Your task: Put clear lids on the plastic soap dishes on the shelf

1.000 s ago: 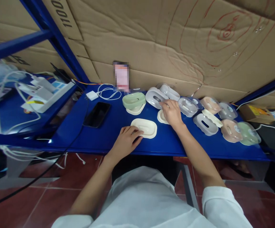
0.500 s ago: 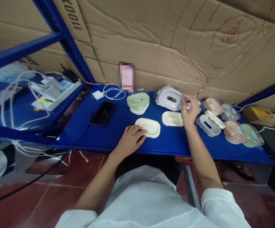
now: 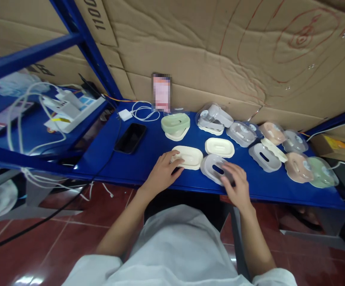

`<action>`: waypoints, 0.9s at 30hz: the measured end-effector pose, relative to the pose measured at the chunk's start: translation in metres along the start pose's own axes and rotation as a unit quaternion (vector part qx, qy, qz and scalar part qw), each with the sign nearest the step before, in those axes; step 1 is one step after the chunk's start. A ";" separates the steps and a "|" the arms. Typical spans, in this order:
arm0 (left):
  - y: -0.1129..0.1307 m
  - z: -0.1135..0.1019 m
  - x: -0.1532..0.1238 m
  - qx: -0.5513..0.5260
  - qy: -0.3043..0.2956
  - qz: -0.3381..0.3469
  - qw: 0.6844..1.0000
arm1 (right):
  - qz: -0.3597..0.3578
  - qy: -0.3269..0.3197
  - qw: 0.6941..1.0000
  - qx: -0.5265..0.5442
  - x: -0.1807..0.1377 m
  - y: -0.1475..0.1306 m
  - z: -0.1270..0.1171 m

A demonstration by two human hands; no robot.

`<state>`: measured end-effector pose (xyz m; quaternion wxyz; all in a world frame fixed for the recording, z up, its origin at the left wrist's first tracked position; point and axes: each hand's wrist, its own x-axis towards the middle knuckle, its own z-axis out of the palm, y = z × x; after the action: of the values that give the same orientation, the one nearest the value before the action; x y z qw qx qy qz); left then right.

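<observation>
My left hand [image 3: 164, 171] pinches the left end of an oval cream tray [image 3: 190, 157] that lies on the blue table, with its thumb at the near side and the fingers over the rim. Just right of that tray, my right hand [image 3: 237, 183] grips the right end of a grey soap dish [image 3: 212, 167] with a long slot, close to the table's front edge. Part of the dish is hidden under the fingers. A second cream tray [image 3: 219, 147] lies behind it. Further back stands a grey soap dish with a clear cover [image 3: 212, 119], on a cream base.
A green soap dish [image 3: 175, 124] on a cream base sits back left. To the right are several grey, pink and green dishes, including a slotted grey one [image 3: 264, 157]. A black phone [image 3: 130, 138], a charger [image 3: 125, 115] and a propped phone [image 3: 161, 93] are at left.
My right hand has come from the back of the table toward the front edge, bringing the grey slotted soap dish along. The left hand stays at the cream tray. The view has shifted slightly.
</observation>
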<state>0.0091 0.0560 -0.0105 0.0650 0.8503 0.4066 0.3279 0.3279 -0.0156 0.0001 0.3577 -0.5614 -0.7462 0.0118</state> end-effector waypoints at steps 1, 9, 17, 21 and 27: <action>0.000 0.000 0.000 -0.001 -0.003 0.000 1.000 | -0.026 -0.032 0.999 -0.017 -0.002 -0.003 0.001; 0.004 -0.004 0.000 -0.046 -0.039 0.008 0.998 | -0.029 -0.049 0.997 -0.049 0.001 -0.006 0.008; 0.002 -0.005 0.001 -0.048 -0.037 0.009 0.998 | -0.127 -0.183 0.974 -0.036 0.048 -0.035 0.036; -0.002 -0.002 0.001 -0.018 -0.051 0.018 0.998 | -0.176 -0.225 0.957 -0.052 0.065 -0.038 0.043; 0.001 -0.003 0.002 -0.005 -0.050 0.014 0.999 | -0.191 -0.181 0.961 -0.088 0.141 -0.001 0.026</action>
<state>0.0086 0.0565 -0.0073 0.0850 0.8708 0.3893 0.2880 0.2968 0.1134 0.0544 0.1614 -0.4261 -0.8899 -0.0206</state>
